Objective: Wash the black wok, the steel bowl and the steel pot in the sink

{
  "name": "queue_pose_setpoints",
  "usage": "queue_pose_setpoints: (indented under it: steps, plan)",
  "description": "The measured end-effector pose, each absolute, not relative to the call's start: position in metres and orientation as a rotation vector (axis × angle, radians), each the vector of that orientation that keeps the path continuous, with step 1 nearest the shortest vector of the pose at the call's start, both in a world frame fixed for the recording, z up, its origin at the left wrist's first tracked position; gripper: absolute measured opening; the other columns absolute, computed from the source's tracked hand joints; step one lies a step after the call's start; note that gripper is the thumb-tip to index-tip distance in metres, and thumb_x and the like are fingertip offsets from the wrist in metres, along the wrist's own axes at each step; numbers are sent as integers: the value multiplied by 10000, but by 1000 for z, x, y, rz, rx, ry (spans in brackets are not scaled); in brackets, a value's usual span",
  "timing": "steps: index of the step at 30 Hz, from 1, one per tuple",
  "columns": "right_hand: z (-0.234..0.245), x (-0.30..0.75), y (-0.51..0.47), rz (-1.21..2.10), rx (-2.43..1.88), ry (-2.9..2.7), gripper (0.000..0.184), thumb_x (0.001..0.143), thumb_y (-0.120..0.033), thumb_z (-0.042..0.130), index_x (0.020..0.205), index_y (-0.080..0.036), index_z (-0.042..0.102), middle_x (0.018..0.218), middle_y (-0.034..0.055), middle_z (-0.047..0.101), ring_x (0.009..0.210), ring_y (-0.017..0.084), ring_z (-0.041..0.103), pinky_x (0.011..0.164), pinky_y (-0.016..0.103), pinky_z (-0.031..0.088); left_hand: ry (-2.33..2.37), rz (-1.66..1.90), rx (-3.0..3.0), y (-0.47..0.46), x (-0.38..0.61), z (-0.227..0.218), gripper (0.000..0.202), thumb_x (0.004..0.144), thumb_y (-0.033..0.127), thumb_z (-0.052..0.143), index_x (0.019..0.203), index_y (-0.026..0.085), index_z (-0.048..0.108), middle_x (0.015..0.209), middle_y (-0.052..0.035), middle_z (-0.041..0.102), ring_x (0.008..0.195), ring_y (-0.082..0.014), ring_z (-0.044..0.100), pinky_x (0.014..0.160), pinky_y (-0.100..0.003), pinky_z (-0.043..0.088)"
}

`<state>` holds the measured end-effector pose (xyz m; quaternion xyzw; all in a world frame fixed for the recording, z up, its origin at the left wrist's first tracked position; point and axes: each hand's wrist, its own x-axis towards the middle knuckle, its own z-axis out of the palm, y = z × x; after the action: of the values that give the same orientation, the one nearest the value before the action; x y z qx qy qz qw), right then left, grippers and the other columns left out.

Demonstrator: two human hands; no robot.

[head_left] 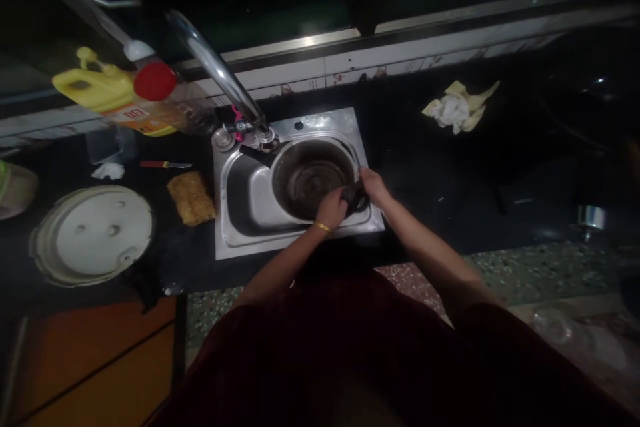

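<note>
A large metal pressure cooker pot (313,177) sits tilted in the steel sink (240,240), its dark, stained inside facing up. One black handle (256,155) points toward the tap; a second black handle (355,197) is on the near right side. My left hand (332,209), with a yellow bangle at the wrist, closes around that near handle. From the right, my right hand (374,187) grips the same handle at the rim; its fingertips are partly hidden. To the left, the round cooker lid (104,232) lies with its underside up on the counter.
A curved tap (215,67) rises behind the pot. Left of the sink are a brown scrub pad (191,197), a knife (166,165), a yellow jug (100,90) and a red-capped jar (155,82). Crumpled yellow and white wrapping (459,109) lies on the dark counter (425,193) at right.
</note>
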<state>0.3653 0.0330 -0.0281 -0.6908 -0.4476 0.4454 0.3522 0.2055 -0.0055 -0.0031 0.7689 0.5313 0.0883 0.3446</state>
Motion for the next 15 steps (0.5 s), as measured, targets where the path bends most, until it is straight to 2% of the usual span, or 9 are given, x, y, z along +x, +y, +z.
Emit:
queue_pose_setpoints:
  steps: [5, 10, 12, 15]
  plan:
    - [-28, 369, -2, 975, -1876, -1433, 501, 926, -473, 321, 1199, -183, 624, 1202, 109, 640, 1158, 228, 556, 1045, 395, 380, 1404, -101, 2059, -19, 160, 7, 490, 829, 158, 387, 1294, 98, 530, 1249, -141, 590, 1179, -235, 517, 1051, -361, 363]
    - [-33, 366, -11, 1112, -1857, -1297, 493, 926, -454, 337, 1279, -216, 584, 1216, 60, 648, 1162, 234, 569, 1021, 401, 420, 1324, -253, 2014, -19, 177, 10, 526, 919, 309, 338, 1437, 224, 367, 1414, -79, 480, 1277, -257, 445, 1043, -445, 357]
    - [-37, 363, -11, 1182, -1778, -1213, 486, 912, -452, 372, 1268, -206, 594, 1233, 62, 640, 1186, 237, 555, 1032, 411, 411, 1291, -208, 2035, -18, 193, 6, 520, 949, 337, 304, 1444, 184, 348, 1399, -111, 492, 1273, -250, 454, 1057, -432, 343]
    - [-42, 356, -14, 1222, -1651, -1049, 503, 890, -496, 396, 1226, -195, 620, 1260, 69, 621, 1197, 227, 544, 1045, 409, 399, 1333, -91, 2112, -16, 216, -2, 492, 956, 302, 319, 1388, 81, 404, 1294, -182, 558, 1220, -239, 503, 1055, -378, 346]
